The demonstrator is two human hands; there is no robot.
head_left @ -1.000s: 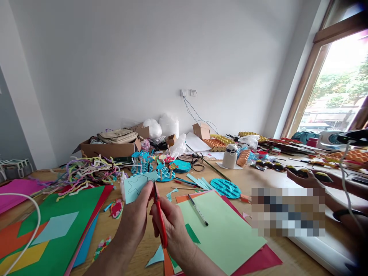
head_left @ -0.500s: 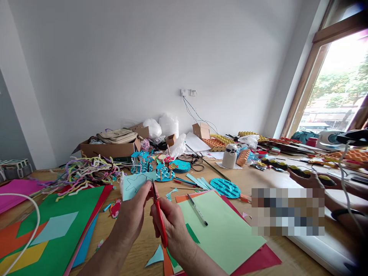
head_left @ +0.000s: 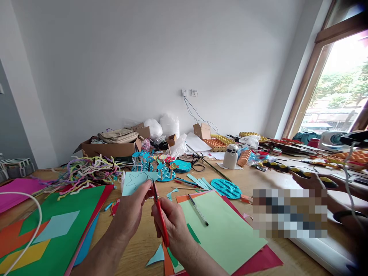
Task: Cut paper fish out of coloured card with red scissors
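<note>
Between the fingers of my left hand (head_left: 130,209) is a light blue sheet of paper (head_left: 130,188), raised over the table. A dark drawn outline with pointed edges shows on the sheet. My right hand (head_left: 174,222) grips red-handled scissors (head_left: 161,222), their blades pointing up and away at the paper's right edge, close to my left fingertips. How far the blades are parted is hard to see. A light blue paper scrap (head_left: 156,256) lies on the table just below my right hand.
Light green paper (head_left: 221,234) with a pen (head_left: 198,210) on it lies at right. Stacked green paper (head_left: 83,211) is at left, near tangled pipe cleaners (head_left: 89,170). Blue craft pieces (head_left: 143,163) and a white bottle (head_left: 230,157) stand behind. Another person's hand (head_left: 309,184) holds a black-and-yellow strip.
The view has shifted slightly. My left hand and the blue paper are tilted a little differently, with the paper slightly lower against the craft pieces. Both hands keep their hold.
</note>
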